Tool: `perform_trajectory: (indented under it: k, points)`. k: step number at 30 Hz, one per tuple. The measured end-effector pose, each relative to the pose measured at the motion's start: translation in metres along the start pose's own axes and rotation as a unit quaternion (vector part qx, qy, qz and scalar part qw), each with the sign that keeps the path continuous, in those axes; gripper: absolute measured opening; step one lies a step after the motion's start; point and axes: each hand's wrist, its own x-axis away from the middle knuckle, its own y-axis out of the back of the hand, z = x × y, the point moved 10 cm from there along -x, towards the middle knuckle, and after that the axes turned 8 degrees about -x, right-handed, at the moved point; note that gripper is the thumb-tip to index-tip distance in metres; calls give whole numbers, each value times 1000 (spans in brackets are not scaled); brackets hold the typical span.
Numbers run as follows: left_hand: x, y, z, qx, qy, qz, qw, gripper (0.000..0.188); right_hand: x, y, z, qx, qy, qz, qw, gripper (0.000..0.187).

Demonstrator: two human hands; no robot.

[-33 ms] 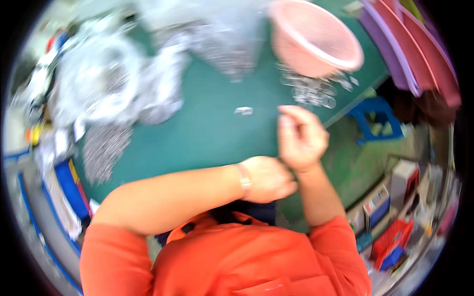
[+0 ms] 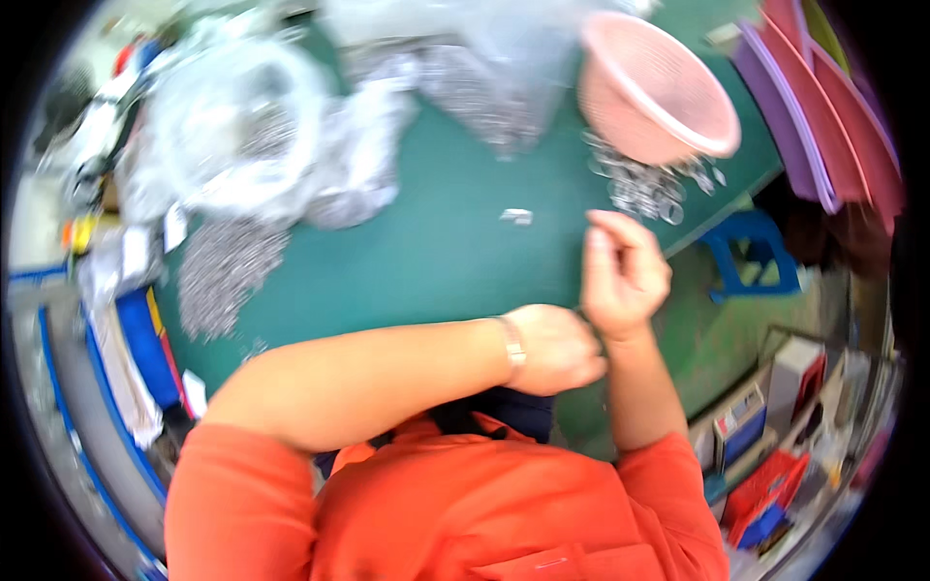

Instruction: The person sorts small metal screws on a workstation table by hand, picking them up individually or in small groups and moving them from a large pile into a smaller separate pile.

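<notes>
My left hand (image 2: 554,349) reaches across my front to my right wrist, with a thin bracelet (image 2: 514,349) on its own wrist. Its fingers are curled and point away from view, so anything in them is hidden. Beside it my right hand (image 2: 628,276) is raised over the table's near edge, palm turned left. Its fingers are bent, a gap shows between thumb and forefinger, and I see nothing in it. A small shiny metal piece (image 2: 516,216) lies on the green table (image 2: 436,261), left of my right hand's fingertips.
A pink basket (image 2: 654,97) stands at the far right, with loose metal rings (image 2: 647,192) before it. Farther left lie clear bags of small metal parts (image 2: 358,174) and a loose grey pile (image 2: 228,276). A blue stool (image 2: 751,254) stands beyond the right edge.
The whole view has swung a little, so the table and both arms sit farther right in the picture. My hands keep nearly the same pose.
</notes>
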Motion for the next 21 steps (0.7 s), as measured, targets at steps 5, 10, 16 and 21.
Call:
perform_trajectory:
  k: [5, 10, 16, 21]
  points:
    - [-8, 0, 2, 32, 90, -46, 994, 10, 9, 2, -20, 43, -20, 0, 999, 15]
    - [94, 60, -44, 128, 65, -227, 963, 13, 8, 6, -41, 60, 0, 32, 998, 17]
    - [396, 79, -15, 167, 494, -582, 624, 14, 12, -19, -26, 11, -31, 69, 997, 16]
    - [501, 31, -58, 76, 595, -579, 553, 19, 66, -183, 121, -92, 91, 377, 917, 21]
